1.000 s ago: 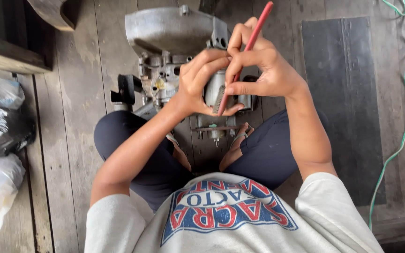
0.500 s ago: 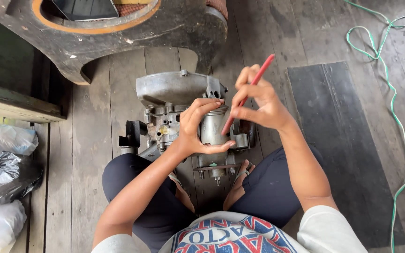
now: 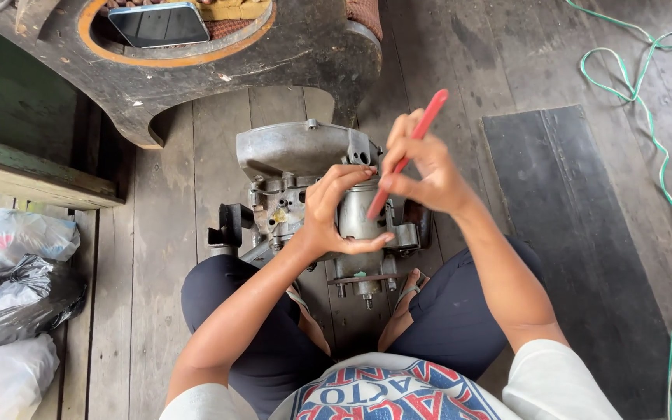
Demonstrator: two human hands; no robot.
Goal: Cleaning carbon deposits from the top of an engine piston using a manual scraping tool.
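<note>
A grey metal engine (image 3: 297, 155) stands on the wooden floor between my knees. My left hand (image 3: 336, 210) wraps around a round metal cylinder part (image 3: 355, 214) on the engine's front. My right hand (image 3: 421, 167) grips a red-handled tool (image 3: 410, 152) like a pen, its lower end pointing down at the cylinder beside my left fingers. The tool's tip is hidden behind my hands.
A dark wooden piece of furniture (image 3: 219, 70) with a phone (image 3: 157, 23) on it stands just beyond the engine. Plastic bags (image 3: 9, 288) lie at the left. A dark mat (image 3: 577, 233) and a green cord (image 3: 663, 171) lie at the right.
The view has tilted up, so the furniture and phone have come into sight and the engine sits lower in frame. Both hands stay on the cylinder and the red tool.
</note>
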